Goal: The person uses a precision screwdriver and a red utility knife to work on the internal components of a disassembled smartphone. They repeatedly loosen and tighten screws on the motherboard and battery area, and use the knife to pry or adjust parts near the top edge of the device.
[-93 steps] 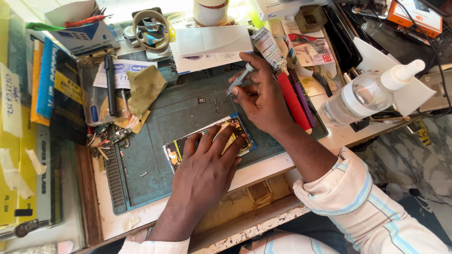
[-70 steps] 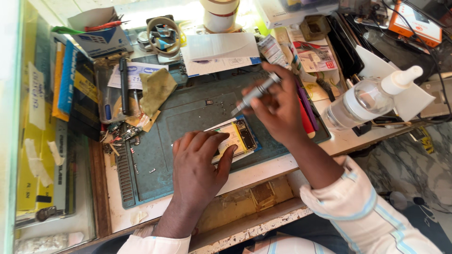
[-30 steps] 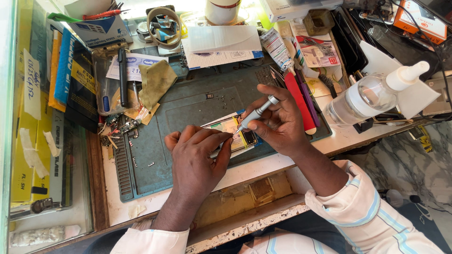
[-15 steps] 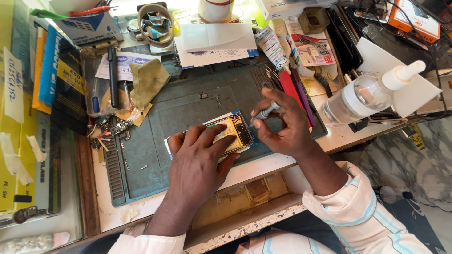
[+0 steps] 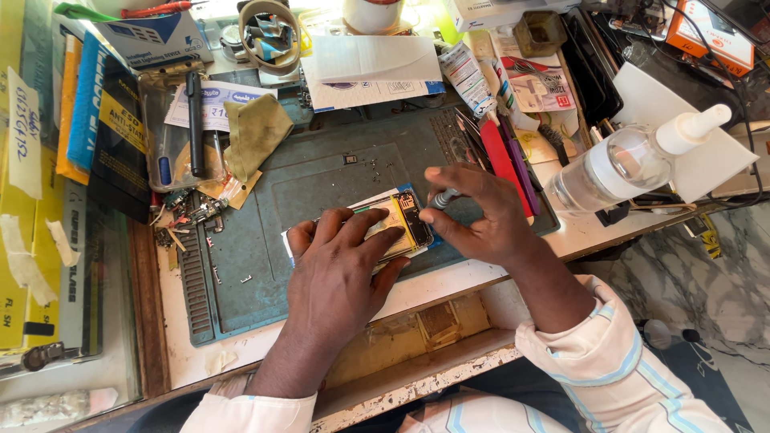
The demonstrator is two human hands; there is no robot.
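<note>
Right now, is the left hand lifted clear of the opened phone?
No, the left hand lies flat on the opened phone, pressing it to the green mat while the right hand holds a screwdriver.

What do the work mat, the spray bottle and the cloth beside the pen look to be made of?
The work mat looks like matte grey-green rubber or silicone: dull surface, moulded ridges and recessed trays. The spray bottle seems to be clear plastic with a white nozzle; the bench shows through it. The cloth looks like soft olive-yellow fabric, possibly microfibre, crumpled in loose folds.
</note>
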